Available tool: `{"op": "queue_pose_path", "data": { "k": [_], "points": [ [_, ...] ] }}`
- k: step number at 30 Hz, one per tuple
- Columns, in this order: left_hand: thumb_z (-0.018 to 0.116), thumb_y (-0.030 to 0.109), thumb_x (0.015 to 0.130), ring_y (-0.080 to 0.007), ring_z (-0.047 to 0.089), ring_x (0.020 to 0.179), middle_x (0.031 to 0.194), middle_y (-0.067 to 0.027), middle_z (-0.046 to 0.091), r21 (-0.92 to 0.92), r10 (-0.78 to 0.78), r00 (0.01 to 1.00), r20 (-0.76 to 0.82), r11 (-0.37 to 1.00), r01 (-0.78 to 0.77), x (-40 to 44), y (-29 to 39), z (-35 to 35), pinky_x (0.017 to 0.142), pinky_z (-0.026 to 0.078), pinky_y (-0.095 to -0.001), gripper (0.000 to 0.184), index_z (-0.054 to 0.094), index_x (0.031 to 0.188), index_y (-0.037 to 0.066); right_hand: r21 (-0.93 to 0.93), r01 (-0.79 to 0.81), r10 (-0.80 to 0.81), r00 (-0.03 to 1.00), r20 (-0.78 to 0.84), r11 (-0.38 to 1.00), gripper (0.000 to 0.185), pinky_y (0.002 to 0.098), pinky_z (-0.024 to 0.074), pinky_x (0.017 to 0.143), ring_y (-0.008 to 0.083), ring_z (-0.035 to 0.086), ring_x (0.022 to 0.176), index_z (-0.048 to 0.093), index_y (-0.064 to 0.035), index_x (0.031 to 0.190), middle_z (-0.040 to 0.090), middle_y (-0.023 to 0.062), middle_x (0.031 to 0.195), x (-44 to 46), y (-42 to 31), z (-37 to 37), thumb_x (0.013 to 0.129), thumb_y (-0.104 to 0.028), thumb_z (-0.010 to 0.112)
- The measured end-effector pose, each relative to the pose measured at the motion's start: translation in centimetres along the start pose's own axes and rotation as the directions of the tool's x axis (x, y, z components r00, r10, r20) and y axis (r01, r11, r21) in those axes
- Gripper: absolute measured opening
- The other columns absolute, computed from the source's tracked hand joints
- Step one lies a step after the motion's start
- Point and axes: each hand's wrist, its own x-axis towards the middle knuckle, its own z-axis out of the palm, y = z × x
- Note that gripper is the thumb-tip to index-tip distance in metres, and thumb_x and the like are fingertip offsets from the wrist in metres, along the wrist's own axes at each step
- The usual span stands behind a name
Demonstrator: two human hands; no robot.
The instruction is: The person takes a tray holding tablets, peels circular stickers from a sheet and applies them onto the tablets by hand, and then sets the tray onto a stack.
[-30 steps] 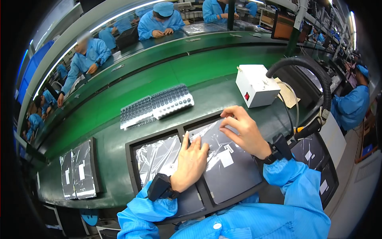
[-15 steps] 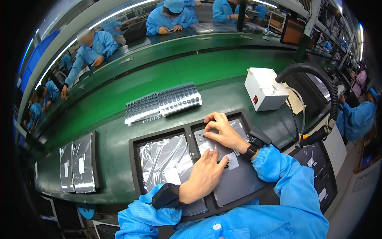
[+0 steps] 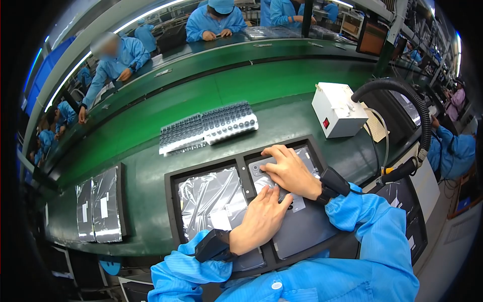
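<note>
A black two-part tray (image 3: 174, 211) lies in front of me, with a grey flat panel (image 3: 302, 234) in its right compartment and a film-wrapped panel (image 3: 209, 194) in the left one. My left hand (image 3: 261, 216) rests on the right panel's left part, fingers spread. My right hand (image 3: 291, 173) lies on the same panel's upper part, its fingers apart and bent, tips beside the round camera spot near the corner. Nothing shows in either hand. A white label under the hands is partly hidden.
Bubbled plastic trays (image 3: 209, 127) lie behind the tray. A white box (image 3: 338, 110) and black hose (image 3: 420, 108) stand at the right. Wrapped panels (image 3: 106, 206) sit at the left, another black tray (image 3: 417, 226) at the right. Co-workers (image 3: 215, 22) sit across the green belt (image 3: 211, 100).
My right hand has come down from above the panel's top edge onto its upper left part. My left hand has moved slightly right and down the panel. The view has shifted a little.
</note>
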Motion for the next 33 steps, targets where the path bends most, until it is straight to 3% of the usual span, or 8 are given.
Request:
{"op": "queue_pose_path", "data": {
  "k": [3,8,12,14,16,18,23,33],
  "points": [
    [0.061,0.004,0.077,-0.0356,0.063,0.098,0.111,-0.0297,0.059,-0.004,0.005,1.000,0.004,1.000,-0.005,0.0,0.0,0.1,0.100,0.044,-0.0460,0.034,0.055,0.110,0.000,-0.280,0.218,-0.187,0.973,0.133,0.935,0.034,0.0402,0.0419,0.094,0.0276,0.048,0.122,0.067,-0.0024,0.101,0.055,0.0114,0.125,-0.3,-0.4,-0.7,0.069,-0.013,0.063],
    [0.060,0.004,0.078,-0.0346,0.065,0.096,0.108,-0.0264,0.062,0.047,0.037,0.999,-0.016,0.998,-0.036,0.4,-0.1,0.2,0.101,0.043,-0.0464,0.034,0.055,0.111,0.001,-0.277,0.352,-0.301,0.930,0.211,0.894,0.038,0.0387,0.0418,0.093,0.0247,0.049,0.121,0.066,0.0025,0.105,0.055,0.0116,0.126,0.4,0.2,-0.8,0.072,-0.016,0.061],
    [0.062,0.011,0.089,-0.0341,0.064,0.104,0.097,-0.0191,0.069,-0.270,-0.138,0.983,-0.121,0.958,0.101,0.5,-2.2,-1.7,0.102,0.044,-0.0455,0.017,0.066,0.103,0.003,0.049,0.086,-0.089,0.994,0.065,0.995,0.035,0.0400,0.0428,0.096,0.0274,0.049,0.120,0.068,-0.0103,0.113,0.057,0.0097,0.126,0.8,0.7,-3.7,0.080,-0.006,0.060],
    [0.064,0.018,0.089,-0.0297,0.069,0.083,0.089,-0.0169,0.069,-0.449,-0.245,0.955,-0.164,0.881,0.149,0.4,-3.4,-3.0,0.089,0.050,-0.0416,0.018,0.067,0.098,0.002,0.270,-0.186,0.203,0.979,-0.035,0.945,0.031,0.0397,0.0422,0.098,0.0288,0.051,0.117,0.068,-0.0076,0.114,0.059,0.0119,0.123,-0.7,-1.7,-5.7,0.084,-0.002,0.061],
    [0.067,0.020,0.089,-0.0106,0.064,0.070,0.078,-0.0083,0.070,-0.722,-0.460,0.878,0.131,0.562,0.402,0.2,-3.9,-4.5,0.061,0.049,-0.0268,0.019,0.069,0.095,0.001,0.327,-0.219,0.239,0.971,-0.021,0.919,0.033,0.0361,0.0452,0.094,0.0249,0.057,0.110,0.062,-0.0068,0.123,0.062,0.0117,0.116,-2.3,-3.5,-6.5,0.090,-0.006,0.061],
    [0.066,0.021,0.091,-0.0057,0.061,0.071,0.078,-0.0028,0.069,-0.892,-0.469,0.862,0.189,0.284,0.351,0.3,-3.9,-4.5,0.062,0.047,-0.0239,0.022,0.069,0.093,0.000,0.694,-0.420,0.422,0.888,0.182,0.585,0.049,0.0331,0.0466,0.091,0.0211,0.061,0.103,0.050,-0.0066,0.135,0.063,0.0105,0.110,-3.5,-5.6,-6.7,0.089,-0.008,0.065],
    [0.069,0.018,0.089,-0.0046,0.060,0.073,0.082,-0.0007,0.067,-0.914,-0.445,0.847,0.290,0.136,0.384,0.3,-3.0,-4.3,0.062,0.045,-0.0199,0.019,0.068,0.096,0.001,0.399,-0.324,0.358,0.933,-0.012,0.858,0.056,0.0341,0.0438,0.088,0.0185,0.060,0.095,0.049,-0.0087,0.132,0.063,0.0048,0.096,-3.2,-7.5,-6.2,0.082,-0.010,0.074],
    [0.064,0.013,0.092,-0.0070,0.063,0.077,0.087,-0.0035,0.068,-0.938,-0.463,0.823,0.329,-0.057,0.343,-0.1,-3.0,-3.5,0.068,0.049,-0.0212,0.019,0.064,0.105,-0.001,0.241,-0.197,0.206,0.978,-0.014,0.950,0.022,0.0351,0.0397,0.086,0.0218,0.056,0.097,0.066,-0.0116,0.097,0.061,0.0037,0.104,-2.5,-7.0,-5.8,0.078,-0.014,0.075]
  ]
}}
